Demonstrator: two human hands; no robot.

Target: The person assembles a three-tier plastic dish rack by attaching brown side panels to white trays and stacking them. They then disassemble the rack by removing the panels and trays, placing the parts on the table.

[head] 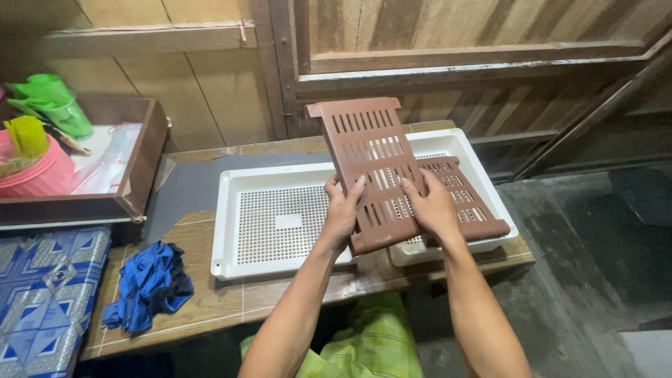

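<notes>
Two bare hands grip a brown slotted plastic tray [369, 168], tilted up above a low wooden table [231, 301]. The left hand [341, 213] clasps its lower left edge, fingers curled over the front; the right hand [430, 206] clasps the lower right edge the same way. Just behind it, a second brown tray [469, 203] rests at an angle across a white tub [462, 143]. Beside that sits a white tray [231, 224] with a finely perforated floor. A crumpled blue cloth [150, 283] lies near the table's left end, and a wooden box [143, 161] holds a pink bowl [38, 175]. The held tray looks rigid, smooth and thin, gripped only at its bottom, so it could tip forward or knock the loosely propped tray off the tub.
</notes>
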